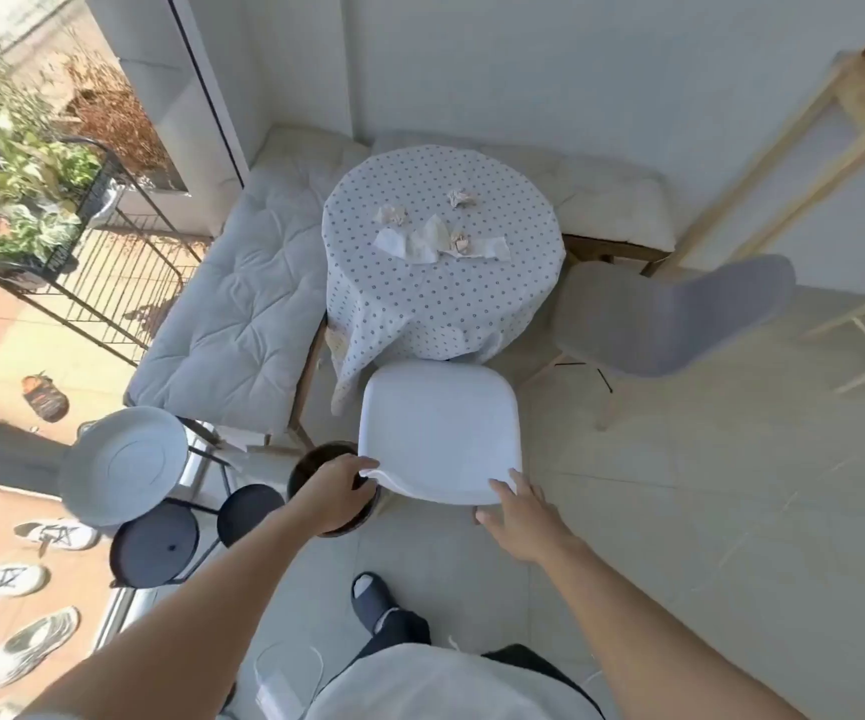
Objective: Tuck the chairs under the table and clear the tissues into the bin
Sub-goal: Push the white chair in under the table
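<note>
A round table (498,309) under a dotted cloth carries several crumpled and flat tissues (422,241). A white chair (438,426) stands at the table's near edge, its seat outside the tabletop. My left hand (339,493) grips the left end of the chair's backrest top. My right hand (518,517) rests at the right end of the same rim, fingers spread on it. A grey chair (680,317) stands to the table's right, pulled out and turned away. A dark round bin (316,457) sits on the floor just left of the white chair, mostly hidden by my left hand.
A cushioned bench (243,304) wraps the table's left and far sides. A white basin (121,465) and two black stools (155,550) stand at the left. A wooden frame (804,148) leans at the right. Open floor tiles (706,511) lie on the right.
</note>
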